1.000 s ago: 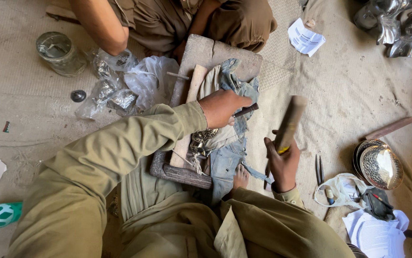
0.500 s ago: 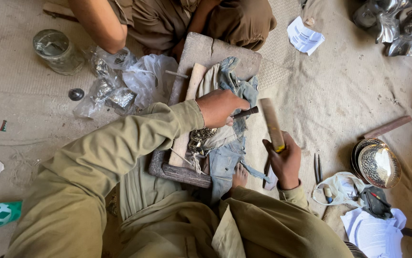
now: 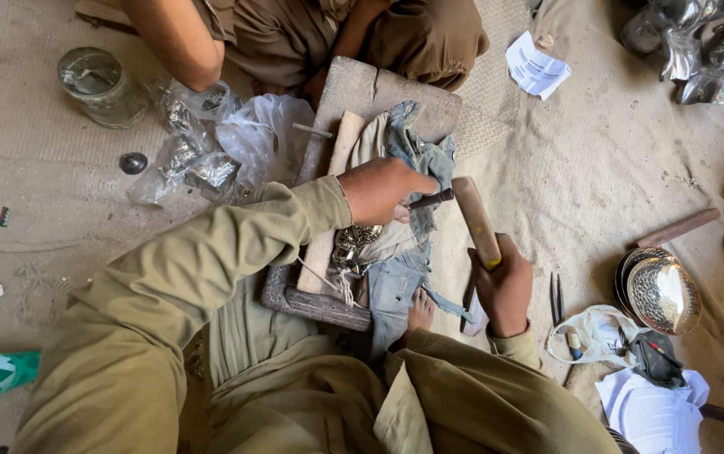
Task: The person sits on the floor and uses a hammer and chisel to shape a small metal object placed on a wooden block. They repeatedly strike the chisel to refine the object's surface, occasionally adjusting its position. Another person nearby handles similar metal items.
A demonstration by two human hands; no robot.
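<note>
From the head camera, much is covered. The left hand lies knuckles-up, so its fingers and whatever they pinch are mostly hidden; only a dark thin tool pokes out from under it toward the right. The hand is closed around that tool. Below the wrist a small shiny metal piece shows in part, its shape hard to make out, resting on pale cloth draped over a wooden block. The near end of the block is dark and partly covered by a denim rag. A bare foot peeks out at the rag's edge, touching it.

The right hand is wrapped tight around the lower end of a wooden mallet, which stands tilted up and to the left, its top close to the tip of the thin tool but apart from it. The palm side cannot be seen.

At the top edge another person's arm and knees are cut off by the frame. Near them sit a glass jar and crumpled plastic bags with foil-like bits inside. To the right on the mat lie a pierced metal bowl, pliers and papers, and shiny metal ware is clipped by the corner.
</note>
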